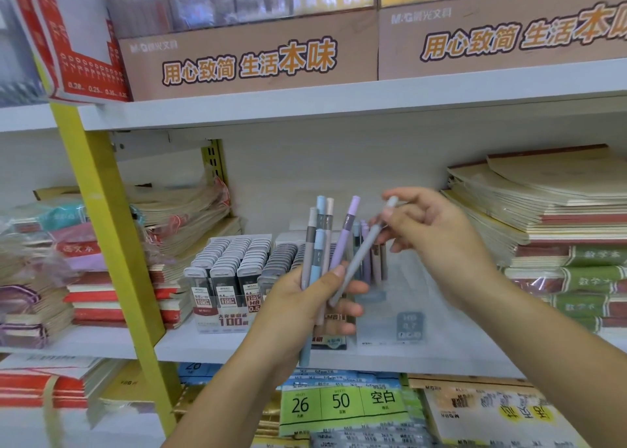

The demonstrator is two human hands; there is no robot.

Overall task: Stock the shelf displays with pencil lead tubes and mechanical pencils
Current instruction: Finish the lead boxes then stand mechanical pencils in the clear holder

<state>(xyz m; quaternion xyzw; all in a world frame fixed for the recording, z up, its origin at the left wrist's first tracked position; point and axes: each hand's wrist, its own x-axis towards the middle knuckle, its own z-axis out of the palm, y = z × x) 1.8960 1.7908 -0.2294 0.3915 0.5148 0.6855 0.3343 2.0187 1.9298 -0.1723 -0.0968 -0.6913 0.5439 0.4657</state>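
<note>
My left hand (305, 301) grips a bundle of pastel mechanical pencils (320, 244), grey, blue, beige and purple, held upright in front of the middle shelf. My right hand (431, 227) pinches the upper part of one grey pencil (364, 252) that slants down into the bundle. Behind the hands stands a clear display box (390, 312) with a few pencils upright in it. To its left, a display of pencil lead tubes (230, 271) in dense rows sits on the shelf, labelled HB 0.5.
Notebook stacks flank the displays at the left (101, 278) and right (559, 227) of the white shelf (190, 346). A yellow upright post (112, 244) crosses the left side. Brown cardboard boxes (254, 60) line the shelf above; paper pads (342, 403) lie below.
</note>
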